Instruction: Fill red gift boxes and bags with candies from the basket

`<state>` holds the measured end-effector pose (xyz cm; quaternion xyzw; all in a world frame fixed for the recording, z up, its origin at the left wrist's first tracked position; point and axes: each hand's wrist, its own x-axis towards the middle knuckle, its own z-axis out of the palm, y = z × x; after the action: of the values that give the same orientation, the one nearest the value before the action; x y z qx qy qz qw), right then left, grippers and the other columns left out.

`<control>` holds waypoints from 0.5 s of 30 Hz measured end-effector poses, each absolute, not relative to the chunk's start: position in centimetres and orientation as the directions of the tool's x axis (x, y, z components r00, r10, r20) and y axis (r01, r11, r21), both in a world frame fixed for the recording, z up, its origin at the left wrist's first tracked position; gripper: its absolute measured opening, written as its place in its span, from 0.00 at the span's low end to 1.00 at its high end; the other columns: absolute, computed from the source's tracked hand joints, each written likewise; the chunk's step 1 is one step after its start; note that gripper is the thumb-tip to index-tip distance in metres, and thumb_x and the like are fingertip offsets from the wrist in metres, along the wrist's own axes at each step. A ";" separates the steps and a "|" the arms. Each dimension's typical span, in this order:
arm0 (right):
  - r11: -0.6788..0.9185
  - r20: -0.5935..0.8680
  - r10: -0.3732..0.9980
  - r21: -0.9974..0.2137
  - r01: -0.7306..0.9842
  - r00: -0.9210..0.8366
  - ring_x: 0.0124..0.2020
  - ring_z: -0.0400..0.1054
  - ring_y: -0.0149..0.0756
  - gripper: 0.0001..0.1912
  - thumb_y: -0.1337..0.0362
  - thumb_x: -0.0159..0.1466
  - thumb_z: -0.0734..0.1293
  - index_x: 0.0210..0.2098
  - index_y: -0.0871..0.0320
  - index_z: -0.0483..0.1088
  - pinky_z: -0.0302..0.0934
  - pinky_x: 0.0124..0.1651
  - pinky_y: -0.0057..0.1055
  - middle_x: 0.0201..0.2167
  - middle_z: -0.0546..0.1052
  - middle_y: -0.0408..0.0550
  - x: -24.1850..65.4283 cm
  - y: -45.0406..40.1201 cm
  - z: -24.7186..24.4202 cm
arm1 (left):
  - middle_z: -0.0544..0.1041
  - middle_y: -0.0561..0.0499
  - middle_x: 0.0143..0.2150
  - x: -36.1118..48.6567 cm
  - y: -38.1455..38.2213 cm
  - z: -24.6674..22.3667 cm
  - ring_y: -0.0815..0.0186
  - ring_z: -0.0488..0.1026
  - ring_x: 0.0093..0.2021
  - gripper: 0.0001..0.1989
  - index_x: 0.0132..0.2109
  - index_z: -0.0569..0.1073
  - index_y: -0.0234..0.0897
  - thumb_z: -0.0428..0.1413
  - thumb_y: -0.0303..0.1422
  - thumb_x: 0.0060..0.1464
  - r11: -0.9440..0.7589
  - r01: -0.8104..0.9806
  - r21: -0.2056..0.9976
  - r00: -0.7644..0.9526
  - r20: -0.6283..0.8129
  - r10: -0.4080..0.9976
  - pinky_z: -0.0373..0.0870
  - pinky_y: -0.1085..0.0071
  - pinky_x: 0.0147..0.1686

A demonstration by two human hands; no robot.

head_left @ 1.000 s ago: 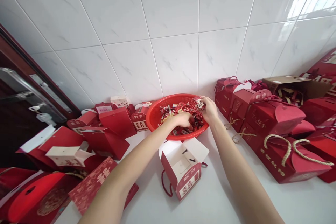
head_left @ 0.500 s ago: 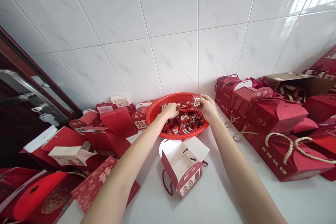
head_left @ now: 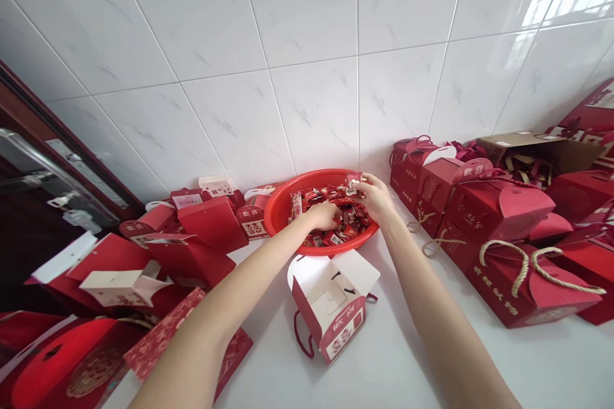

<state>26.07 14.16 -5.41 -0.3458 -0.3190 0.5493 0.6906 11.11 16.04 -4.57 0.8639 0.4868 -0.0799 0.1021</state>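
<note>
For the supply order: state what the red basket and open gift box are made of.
The red basket looks like glossy moulded plastic with mesh walls. The open gift box seems to be printed card: thin folded flaps, matte white inside.

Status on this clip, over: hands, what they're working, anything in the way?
Right hand pinching a wrapped sweet above the red basket. Left hand down among the sweets. Open gift box just in front of the basket, untouched.
</note>
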 end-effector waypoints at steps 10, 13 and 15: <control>0.149 0.055 0.981 -0.831 -0.536 0.187 0.26 0.73 0.32 0.14 0.71 0.44 0.70 0.31 0.55 0.68 0.67 0.27 0.26 0.23 0.75 0.37 26.1 13.6 -5.0 | 0.81 0.44 0.45 10.1 16.5 -4.1 0.55 0.79 0.43 0.13 0.47 0.77 0.39 0.56 0.30 0.55 -0.428 0.895 0.125 0.439 -0.084 0.894 0.71 0.67 0.40; 0.152 0.051 0.979 -0.834 -0.531 0.199 0.25 0.72 0.31 0.14 0.70 0.44 0.70 0.31 0.55 0.69 0.66 0.26 0.26 0.23 0.75 0.37 26.1 13.5 -4.9 | 0.81 0.43 0.47 10.0 16.6 -4.1 0.51 0.78 0.47 0.14 0.46 0.79 0.39 0.59 0.29 0.51 -0.429 0.898 0.100 0.437 -0.064 0.897 0.72 0.64 0.44; 0.151 0.051 0.978 -0.836 -0.528 0.200 0.24 0.71 0.31 0.14 0.70 0.44 0.70 0.31 0.55 0.69 0.65 0.26 0.25 0.22 0.75 0.37 26.1 13.5 -4.8 | 0.82 0.46 0.48 9.9 16.7 -4.3 0.54 0.78 0.49 0.15 0.45 0.80 0.41 0.59 0.24 0.49 -0.477 0.873 0.103 0.485 -0.077 0.871 0.72 0.66 0.48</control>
<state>26.09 13.47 -4.85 -0.3542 -0.3181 0.5467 0.6888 9.89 16.74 -4.27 0.8593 0.5073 -0.0069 0.0639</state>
